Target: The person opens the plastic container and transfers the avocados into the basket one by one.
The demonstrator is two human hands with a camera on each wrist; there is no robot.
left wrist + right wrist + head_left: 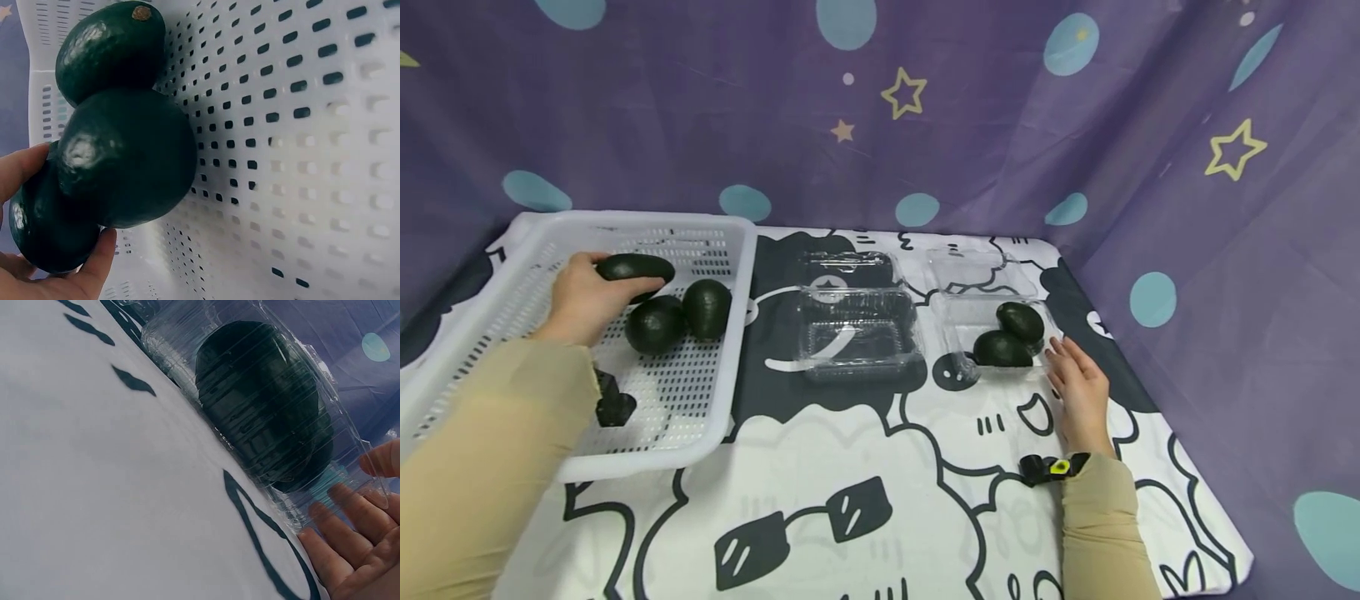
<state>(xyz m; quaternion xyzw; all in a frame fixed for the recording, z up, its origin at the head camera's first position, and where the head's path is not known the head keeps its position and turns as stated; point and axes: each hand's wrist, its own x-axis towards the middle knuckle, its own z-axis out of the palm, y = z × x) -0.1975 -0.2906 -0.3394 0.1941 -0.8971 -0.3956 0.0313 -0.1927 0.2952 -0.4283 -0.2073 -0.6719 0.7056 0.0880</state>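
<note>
Gripping a dark green avocado (635,267), the left hand (583,300) sits inside the white perforated basket (700,417) at the left of the tabletop (925,517). The left wrist view shows the thumb and fingers curled around that fruit (44,231), so this grip is closed on it. Two more avocados lie on the basket floor just beside the hand: one (655,325) touching the held fruit in the wrist view, the other (707,308) just to its right, the pair touching each other.

The right hand (1078,387) rests at the near right corner of a clear plastic box (958,333), fingers straight and spread, fingertips (331,515) against the box's edge. This grip is open and holds nothing. Inside that box lie two avocados, one at the front (1002,350) and one behind it (1020,321), touching. The box's lid (977,271) stands open behind it.

A second clear plastic box (859,333), also with its lid laid back, sits between the basket and the first box, apart from both hands. A patterned black-and-white cloth covers the tabletop; a purple curtain (1000,125) with stars and dots hangs behind. Both sleeves are tan, with a dark strap on each wrist.
</note>
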